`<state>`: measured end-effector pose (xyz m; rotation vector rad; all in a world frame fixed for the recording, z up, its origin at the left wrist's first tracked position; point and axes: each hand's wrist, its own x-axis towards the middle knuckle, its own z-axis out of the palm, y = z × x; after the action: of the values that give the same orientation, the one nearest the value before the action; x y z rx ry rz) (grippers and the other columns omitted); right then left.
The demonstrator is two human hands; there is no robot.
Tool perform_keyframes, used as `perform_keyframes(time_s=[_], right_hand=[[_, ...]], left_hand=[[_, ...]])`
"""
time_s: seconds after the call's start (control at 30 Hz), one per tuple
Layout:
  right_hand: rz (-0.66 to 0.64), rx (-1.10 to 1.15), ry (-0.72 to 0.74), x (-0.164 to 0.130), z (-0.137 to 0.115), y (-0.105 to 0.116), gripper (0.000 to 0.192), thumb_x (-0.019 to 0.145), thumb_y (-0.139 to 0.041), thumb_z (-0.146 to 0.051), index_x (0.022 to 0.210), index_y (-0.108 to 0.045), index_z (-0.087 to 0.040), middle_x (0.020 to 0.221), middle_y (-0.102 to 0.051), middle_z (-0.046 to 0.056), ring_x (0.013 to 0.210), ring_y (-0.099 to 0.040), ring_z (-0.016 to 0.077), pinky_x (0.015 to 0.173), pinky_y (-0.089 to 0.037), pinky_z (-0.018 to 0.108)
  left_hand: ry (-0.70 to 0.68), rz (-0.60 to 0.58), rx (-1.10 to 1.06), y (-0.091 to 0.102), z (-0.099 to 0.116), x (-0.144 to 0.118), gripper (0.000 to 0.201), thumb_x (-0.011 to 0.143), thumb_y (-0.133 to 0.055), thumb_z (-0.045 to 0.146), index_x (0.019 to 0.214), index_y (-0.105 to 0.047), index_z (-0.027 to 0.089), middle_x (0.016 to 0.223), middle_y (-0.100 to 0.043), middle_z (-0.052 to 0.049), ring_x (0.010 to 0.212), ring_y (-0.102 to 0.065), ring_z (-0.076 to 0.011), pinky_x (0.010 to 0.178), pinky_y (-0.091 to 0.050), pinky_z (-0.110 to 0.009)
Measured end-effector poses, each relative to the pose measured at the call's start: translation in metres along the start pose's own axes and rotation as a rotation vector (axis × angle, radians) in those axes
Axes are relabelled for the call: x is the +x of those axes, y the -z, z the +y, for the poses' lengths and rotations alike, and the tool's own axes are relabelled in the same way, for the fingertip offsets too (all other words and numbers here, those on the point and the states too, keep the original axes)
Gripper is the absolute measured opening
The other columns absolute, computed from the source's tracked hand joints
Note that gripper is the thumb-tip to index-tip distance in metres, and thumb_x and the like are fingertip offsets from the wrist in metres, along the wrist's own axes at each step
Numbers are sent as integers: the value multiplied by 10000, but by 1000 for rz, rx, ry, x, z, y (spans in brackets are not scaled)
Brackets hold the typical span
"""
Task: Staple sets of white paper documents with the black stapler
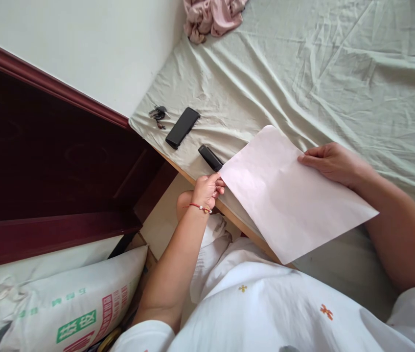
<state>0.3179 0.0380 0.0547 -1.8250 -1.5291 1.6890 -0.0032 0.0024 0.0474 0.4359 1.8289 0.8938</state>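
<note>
While gripped at two corners, pink sheet (288,193) between left hand (207,189) and right hand (330,161).

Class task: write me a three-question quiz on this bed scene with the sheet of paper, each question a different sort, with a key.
1. True or false: both hands hold the paper.
2. Which lies nearest the left hand? A) phone B) keys C) stapler
3. What is worn on the left wrist?

Key: 1 true, the right hand too; 2 C; 3 a red bracelet.
</note>
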Motion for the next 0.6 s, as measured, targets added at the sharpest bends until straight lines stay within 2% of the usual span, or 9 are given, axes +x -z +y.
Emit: perform_keyframes(time_s=[0.1,0.2,0.3,0.37,0.43,0.47,0.53,0.6], right_hand=[[-6,8,8,0,1,1,350,898,-686,-518,828,-731,-178,758,-724,68,586,-580,160,512,-407,272],[-13,15,18,0,3,1,367,920,-660,-525,812,-722,-180,755,-720,66,590,-587,160,513,-417,266],[-9,14,16,-1,3,1,363,908,-680,-517,776,-704,-180,727,-699,55,580,-572,149,508,-413,260],[-10,11,7,-1,2,1,361,901,-690,-520,775,-703,-182,719,-693,52,573,-565,146,504,-406,261],[-14,5,4,0,3,1,376,914,-672,-538,793,-711,-185,732,-704,56,577,-573,151,506,-409,263],[-15,0,5,0,3,2,387,924,-655,-548,802,-715,-186,738,-711,59,579,-578,154,505,-408,264],[-12,-4,2,1,4,2,397,934,-640,-555,811,-719,-186,740,-716,63,574,-582,158,500,-403,266],[-7,1,-3,2,5,3,386,924,-655,-548,806,-716,-185,727,-711,63,560,-574,156,491,-392,264]], left_hand=[[-29,-23,25,2,-3,0,197,754,-733,245,664,-587,148,546,-649,-30,348,-490,-64,362,-164,-176],[-177,41,87,10,-10,6,117,814,-657,220,728,-623,150,621,-697,-39,371,-478,-60,385,-261,-185],[-529,244,218,22,-15,15,97,885,-629,246,868,-676,163,808,-762,-62,569,-620,-98,553,-475,-201],[-792,330,352,29,-16,20,215,927,-640,315,1072,-713,174,1104,-783,-123,914,-732,-170,760,-572,-249],[-992,304,499,33,-15,22,389,951,-653,392,1281,-685,189,1422,-678,-167,1291,-658,-249,971,-580,-330],[-1059,256,570,33,-15,22,440,962,-649,430,1336,-670,198,1512,-619,-168,1401,-593,-272,1060,-556,-372],[-1138,146,686,33,-15,23,459,995,-606,487,1354,-679,210,1560,-590,-153,1496,-515,-286,1202,-470,-436],[-1157,74,748,33,-15,24,452,1026,-546,515,1328,-706,219,1531,-626,-136,1494,-525,-284,1265,-408,-472]])
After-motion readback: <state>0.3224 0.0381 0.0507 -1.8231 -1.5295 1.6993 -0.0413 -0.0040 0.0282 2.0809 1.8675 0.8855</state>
